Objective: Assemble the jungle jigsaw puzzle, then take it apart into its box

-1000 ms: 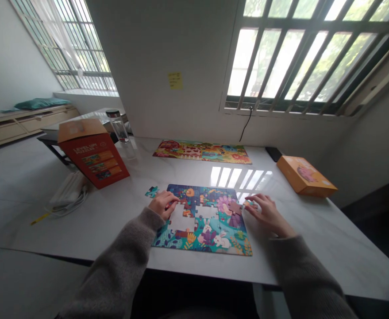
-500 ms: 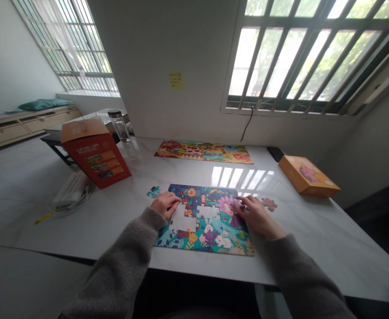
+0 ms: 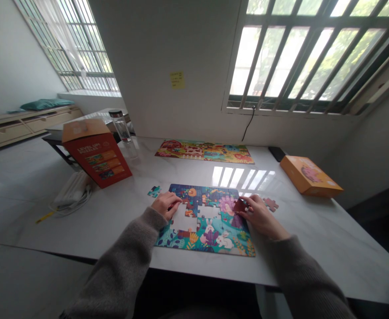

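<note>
Right hand [image 3: 259, 217] pinching a maroon puzzle piece [image 3: 239, 205], long axis apparently sideways; left hand [image 3: 165, 205], grip unclear.

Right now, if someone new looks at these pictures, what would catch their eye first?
A bright cardboard jigsaw puzzle with white rabbits lies unfinished at the centre of the white marble table. The right hand pinches a dark red puzzle piece over its right side; the left hand rests on its left side. Behind, at left, stands a tall orange-red cardboard box.

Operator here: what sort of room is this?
Probably a bright room in a home or small studio: a part-built jigsaw puzzle on a white marble-look table, a low drawer bench, and barred windows.
</note>
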### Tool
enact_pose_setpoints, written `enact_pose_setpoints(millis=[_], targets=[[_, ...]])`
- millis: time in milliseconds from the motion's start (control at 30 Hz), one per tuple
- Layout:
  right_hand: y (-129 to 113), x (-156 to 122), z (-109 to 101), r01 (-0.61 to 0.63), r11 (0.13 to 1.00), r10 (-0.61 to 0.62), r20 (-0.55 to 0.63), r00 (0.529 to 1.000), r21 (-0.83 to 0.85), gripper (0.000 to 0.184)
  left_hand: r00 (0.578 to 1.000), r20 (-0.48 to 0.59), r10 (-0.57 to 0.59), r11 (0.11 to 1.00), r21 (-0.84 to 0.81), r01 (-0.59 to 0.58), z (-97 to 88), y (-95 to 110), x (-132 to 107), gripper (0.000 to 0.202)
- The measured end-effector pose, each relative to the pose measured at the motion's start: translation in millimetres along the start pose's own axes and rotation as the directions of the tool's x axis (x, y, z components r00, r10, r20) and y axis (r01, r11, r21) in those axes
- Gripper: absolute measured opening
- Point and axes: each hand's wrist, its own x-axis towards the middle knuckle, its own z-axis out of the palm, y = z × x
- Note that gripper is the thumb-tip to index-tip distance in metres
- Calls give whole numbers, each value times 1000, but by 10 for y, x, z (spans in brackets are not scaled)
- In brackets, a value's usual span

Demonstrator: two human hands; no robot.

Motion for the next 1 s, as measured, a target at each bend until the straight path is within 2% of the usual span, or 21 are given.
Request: enact_pose_setpoints(millis=[133, 300, 433, 533, 633, 733, 800, 900, 1000], targets=[[-46, 0, -27, -53, 996, 52, 15, 999, 67, 37, 1000, 3, -5, 1000, -9, 5, 1, 12, 2, 20], [-187, 28, -129, -157, 938, 130, 109, 986, 309, 23, 1000, 10, -25, 999, -26, 26, 8, 21, -6, 20], [-431, 74, -144, -260, 777, 197, 171, 965, 573, 31, 999, 20, -35, 999, -37, 35, 9, 26, 2, 20], [-715, 146, -73, -312, 646, 209, 231, 950, 696, 34, 999, 10, -34, 996, -85, 35, 6, 66, 34, 20], [-1014, 252, 36, -327, 528, 139, 300, 944, 783, 35, 998, 20, -61, 975, -213, 64, -16, 167, 88, 21], [-1235, 353, 142, -349, 454, 112, 336, 935, 820, 38, 986, 55, -157, 912, -375, 167, -55, 327, 151, 24], [-1314, 395, 212, -363, 429, 130, 341, 931, 827, 39, 973, 83, -214, 865, -448, 228, -70, 452, 196, 27], [-1338, 406, 318, -366, 421, 169, 324, 931, 830, 40, 966, 117, -232, 835, -485, 260, -56, 630, 259, 27], [-1297, 377, 396, -347, 470, 173, 301, 938, 811, 40, 957, 175, -230, 806, -516, 288, -18, 736, 301, 29]])
